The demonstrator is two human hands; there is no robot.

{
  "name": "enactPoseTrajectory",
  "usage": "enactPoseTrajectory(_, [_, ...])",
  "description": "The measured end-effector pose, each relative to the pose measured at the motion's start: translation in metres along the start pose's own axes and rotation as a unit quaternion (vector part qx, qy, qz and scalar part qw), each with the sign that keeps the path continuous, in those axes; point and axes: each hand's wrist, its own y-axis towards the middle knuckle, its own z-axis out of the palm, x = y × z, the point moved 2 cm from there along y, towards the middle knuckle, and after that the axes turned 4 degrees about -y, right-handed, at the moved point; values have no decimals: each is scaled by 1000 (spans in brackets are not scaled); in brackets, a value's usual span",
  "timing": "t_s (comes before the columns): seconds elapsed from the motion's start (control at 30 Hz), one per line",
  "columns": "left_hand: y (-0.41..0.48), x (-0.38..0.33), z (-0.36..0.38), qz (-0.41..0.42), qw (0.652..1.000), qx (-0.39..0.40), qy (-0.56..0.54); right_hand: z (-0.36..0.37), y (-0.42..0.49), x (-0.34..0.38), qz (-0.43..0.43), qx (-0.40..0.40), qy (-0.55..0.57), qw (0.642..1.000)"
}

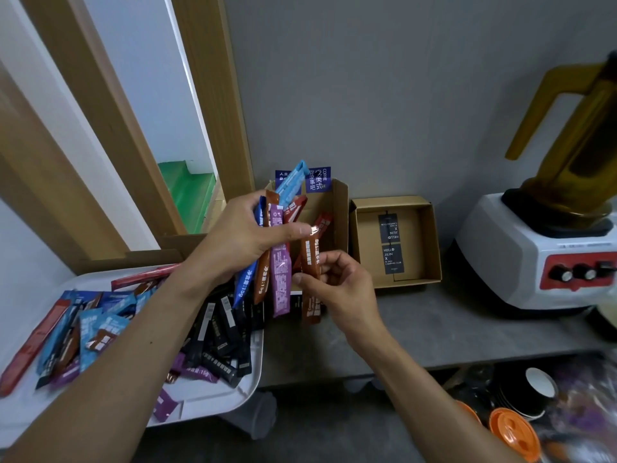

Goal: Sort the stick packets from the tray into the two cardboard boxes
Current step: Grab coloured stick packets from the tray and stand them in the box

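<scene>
In the lower left of the frame, nearest to me, a white plastic tray [213,401] held a loose heap of stick packets [100,325] in blue, black, purple, red and brown, lying every which way. In the lower right, on a shelf under the counter, sat orange plastic lids [510,432] and a black paper cup with a white inside [537,384].

Above the tray's far corner, near the middle of the frame, the left hand [240,235] gripped a fanned bunch of coloured stick packets [278,279], blue, orange, purple, red and pale blue, their lower ends hanging down. Just right of it, the right hand [337,282] pinched a brown stick packet [310,259], held upright between thumb and fingers; the left thumb's tip lay by its upper end.

Behind the hands, on the grey counter [450,322], stood a tall cardboard box with blue printed flaps [340,208], mostly hidden by the bunch. Just beside it to the right lay a shallow open cardboard box [430,242] with two dark printed cards [392,243] on its floor.

At the right edge stood a blender with a white base, red control panel and amber jug [534,248], against the grey wall.
</scene>
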Motion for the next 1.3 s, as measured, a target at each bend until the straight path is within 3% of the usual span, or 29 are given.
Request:
enactPoseTrajectory(0.17, [3,-4,-1,42,995,-31,81,-2,-2,2,4,28,7,1000])
enactPoseTrajectory(0.53, [11,1,-10,33,993,-96,56,-7,10,13,13,80,10,997])
enactPoseTrajectory(0.63, [6,0,-14,30,991,-120,50,-6,6,10,57,72,109,990])
enactPoseTrajectory(0.73, [-1,2,-20,1,993,-94,77,-10,6,12,100,-19,295,950])
enactPoseTrajectory(0.83, [-9,5,-21,-23,992,-31,117,-18,11,26,44,-89,402,910])
enactPoseTrajectory(0.9, [-12,3,-19,-8,994,-47,102,-22,12,38,-4,-136,352,926])
enactPoseTrajectory(0.97, [-12,-2,-19,15,994,-86,58,-24,12,47,-64,-178,185,964])
enactPoseTrajectory(1.07, [-8,-9,-12,34,996,-78,16,-15,13,48,-111,-107,-44,987])
enactPoseTrajectory(1.17, [-2,-12,-2,35,997,-47,56,-5,15,41,-88,-24,-53,994])
enactPoseTrajectory(1.3, [4,-10,3,29,996,-28,85,-1,18,33,-68,-43,-25,996])
